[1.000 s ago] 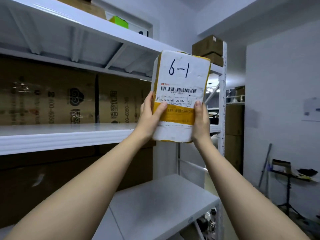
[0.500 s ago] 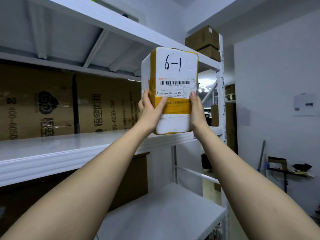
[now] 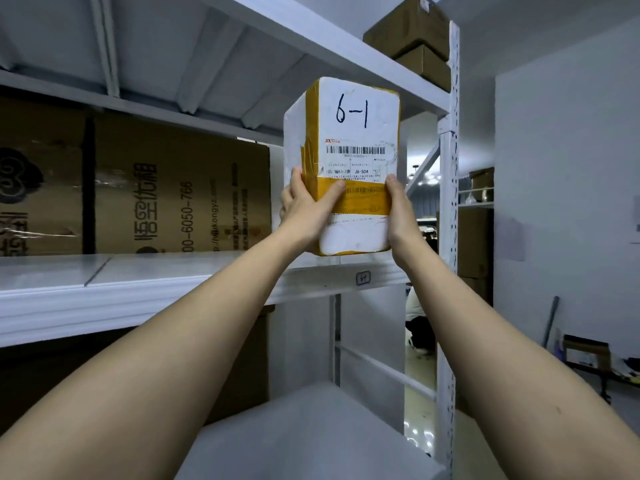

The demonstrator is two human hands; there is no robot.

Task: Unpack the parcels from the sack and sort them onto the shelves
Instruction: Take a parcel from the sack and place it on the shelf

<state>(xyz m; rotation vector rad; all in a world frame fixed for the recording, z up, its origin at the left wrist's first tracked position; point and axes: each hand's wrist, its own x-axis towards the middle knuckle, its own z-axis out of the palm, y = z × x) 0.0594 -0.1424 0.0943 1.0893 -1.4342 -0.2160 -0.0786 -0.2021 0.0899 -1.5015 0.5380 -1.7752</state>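
A white foam parcel [image 3: 353,133] wrapped in yellow tape, marked "6-1" with a barcode label, stands upright in front of me. My left hand [image 3: 308,209] grips its lower left corner with the thumb across the yellow tape. My right hand [image 3: 401,216] holds its lower right edge. The parcel's bottom sits at the level of the white middle shelf [image 3: 138,282], near that shelf's right end, and I cannot tell whether it touches the shelf. No sack is in view.
A large brown printed carton [image 3: 166,195] fills the middle shelf's left side. Two brown boxes [image 3: 412,43] are stacked on the top shelf by the white upright post [image 3: 448,237]. A lower white shelf [image 3: 304,438] lies below. A stand with items [image 3: 588,358] sits at the right wall.
Both hands have carried the parcel forward and closer to the right end of the middle shelf; the view has moved nearer the rack. The grip is unchanged.
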